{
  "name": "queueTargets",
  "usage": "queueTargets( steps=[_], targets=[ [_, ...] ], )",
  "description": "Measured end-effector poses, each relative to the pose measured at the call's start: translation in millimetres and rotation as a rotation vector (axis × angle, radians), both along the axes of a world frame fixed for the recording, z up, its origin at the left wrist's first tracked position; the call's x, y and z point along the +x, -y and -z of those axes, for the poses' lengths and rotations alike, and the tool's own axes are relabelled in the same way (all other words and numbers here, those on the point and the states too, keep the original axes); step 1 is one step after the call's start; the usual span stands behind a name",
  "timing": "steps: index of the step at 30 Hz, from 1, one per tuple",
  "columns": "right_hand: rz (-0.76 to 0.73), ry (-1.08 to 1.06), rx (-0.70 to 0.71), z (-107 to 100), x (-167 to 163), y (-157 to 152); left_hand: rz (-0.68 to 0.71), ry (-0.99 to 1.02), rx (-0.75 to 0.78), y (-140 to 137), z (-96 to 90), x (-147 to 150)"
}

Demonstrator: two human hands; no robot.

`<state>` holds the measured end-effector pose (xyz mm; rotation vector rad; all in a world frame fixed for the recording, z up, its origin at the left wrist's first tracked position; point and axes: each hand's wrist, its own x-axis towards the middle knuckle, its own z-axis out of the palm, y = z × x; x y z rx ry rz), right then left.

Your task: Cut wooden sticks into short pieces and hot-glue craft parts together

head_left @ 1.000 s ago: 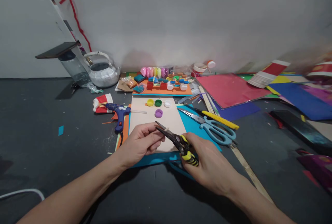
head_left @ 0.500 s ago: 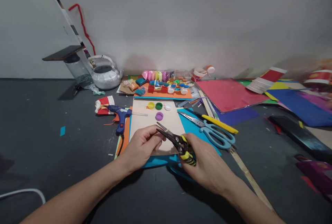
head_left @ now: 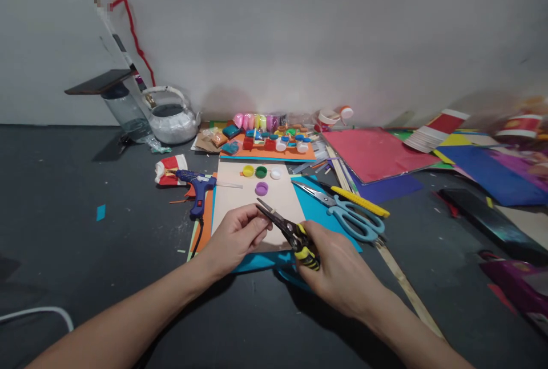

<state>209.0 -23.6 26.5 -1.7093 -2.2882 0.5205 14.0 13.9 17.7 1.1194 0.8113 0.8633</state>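
My right hand (head_left: 338,263) is wrapped round black-and-yellow long-nose pliers (head_left: 286,225), whose jaws point up and to the left. My left hand (head_left: 240,238) is closed in a pinch just beside the jaw tips. What its fingers hold is too small to make out; a small pale bit shows between the jaws. Both hands are over a cream sheet (head_left: 231,198) lying on blue paper (head_left: 310,203). Beyond them on the sheet lie a purple cap (head_left: 261,189), a yellow cap (head_left: 248,171), a green cap (head_left: 261,172) and a white cap (head_left: 276,174).
A blue glue gun (head_left: 199,189) lies left of the sheet. On the right are blue-handled scissors (head_left: 355,218) and a yellow cutter (head_left: 359,201). Paint pots (head_left: 280,142) stand behind. A silver kettle (head_left: 173,124) is at the back left, a red sheet (head_left: 377,152) at the back right.
The pliers' jaws have drawn closer together at my left fingertips. Both hands stay nearly in place, and the whole view has shifted slightly.
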Motion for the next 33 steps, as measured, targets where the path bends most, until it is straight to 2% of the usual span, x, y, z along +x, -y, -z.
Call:
queueTargets(
  steps=[4, 8, 13, 19, 25, 33],
  targets=[
    [0.004, -0.01, 0.021, 2.9, 0.8, -1.8, -0.025, 0.029, 0.004, -1.4, 2.3, 1.4],
    [-0.014, -0.037, 0.043, 2.1, 2.2, -2.8, 0.016, 0.042, -0.034, -3.4, 2.0, 0.5],
    [-0.02, -0.012, 0.012, 1.9, 3.4, -2.2, 0.04, 0.078, -0.106, -4.4, 5.8, -1.1],
    [-0.013, 0.065, -0.011, -1.6, 2.9, -0.8, 0.042, 0.068, -0.091, -5.5, 12.0, -0.7],
    [-0.006, 0.039, -0.029, -4.3, 2.1, -2.2, 0.045, 0.017, -0.01, -5.0, 6.4, -1.2],
    [-0.003, 0.001, 0.029, 1.9, 1.6, -2.7, -0.048, -0.113, 0.187, -2.8, 10.0, -3.2]
  ],
)
